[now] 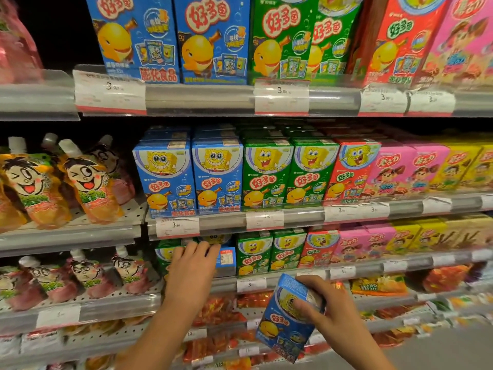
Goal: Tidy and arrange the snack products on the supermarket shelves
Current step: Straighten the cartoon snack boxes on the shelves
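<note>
Head view, low centre of the frame: the left hand (193,265) reaches into the third shelf (293,279), fingers curled over the top of a box there (blue, turned sideways, a white label panel facing out, too small to read). It looks like a grasp, but the palm hides the contact. The right hand (324,307) clamps a blue box (286,319), tilted, in front of the lower shelves, thumb on its face. My read: a blue facing is being rebuilt beside the green boxes (270,253). Next, square the shelf box, then stand the held one upright in that slot. Legible: 好多鱼 on the boxes, 膨化食品 on the blue ones above, price tags (177,227) reading 3.90.
</note>
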A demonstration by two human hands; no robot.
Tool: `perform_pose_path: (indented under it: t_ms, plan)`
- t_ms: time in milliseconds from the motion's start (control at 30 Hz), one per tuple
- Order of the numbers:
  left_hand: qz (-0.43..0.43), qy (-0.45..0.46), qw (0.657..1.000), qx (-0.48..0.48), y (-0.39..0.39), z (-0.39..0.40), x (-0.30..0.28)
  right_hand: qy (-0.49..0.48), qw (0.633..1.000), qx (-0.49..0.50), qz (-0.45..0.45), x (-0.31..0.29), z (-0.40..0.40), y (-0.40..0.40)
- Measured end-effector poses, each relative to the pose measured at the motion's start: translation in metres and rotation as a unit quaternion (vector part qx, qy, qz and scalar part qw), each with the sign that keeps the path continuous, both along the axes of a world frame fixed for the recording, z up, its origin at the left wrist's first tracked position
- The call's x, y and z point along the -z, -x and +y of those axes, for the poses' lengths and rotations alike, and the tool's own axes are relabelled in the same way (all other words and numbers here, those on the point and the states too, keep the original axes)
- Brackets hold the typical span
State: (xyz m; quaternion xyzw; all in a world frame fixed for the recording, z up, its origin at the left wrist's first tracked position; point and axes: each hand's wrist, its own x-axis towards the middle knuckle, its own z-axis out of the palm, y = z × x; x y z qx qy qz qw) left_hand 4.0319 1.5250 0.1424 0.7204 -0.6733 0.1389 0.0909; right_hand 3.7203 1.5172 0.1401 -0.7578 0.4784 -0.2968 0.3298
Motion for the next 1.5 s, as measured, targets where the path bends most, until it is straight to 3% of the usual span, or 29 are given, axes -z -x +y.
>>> perform_pose_path:
  t_ms: [433,767,1033,1267,1500]
  plan:
    - [0.032,-0.005,0.999,-0.006,0.005,-0.018,0.014,0.0,1.0,-0.008,0.006,0.011,-0.012,0.01]
    - [-0.024,-0.021,0.999,-0.037,0.008,-0.026,0.013,-0.014,1.0,-0.02,0.013,0.01,-0.018,0.009]
    - [-0.019,0.019,0.999,-0.031,0.001,-0.02,0.022,-0.014,0.999,-0.037,0.021,0.006,-0.023,0.002]
    - [0.012,0.045,0.994,-0.103,-0.041,0.003,0.027,-0.015,0.998,-0.062,0.012,0.006,-0.028,-0.018]
    - [0.037,0.114,0.989,-0.085,-0.058,0.028,0.029,0.007,0.996,-0.087,0.013,0.007,-0.027,-0.054]
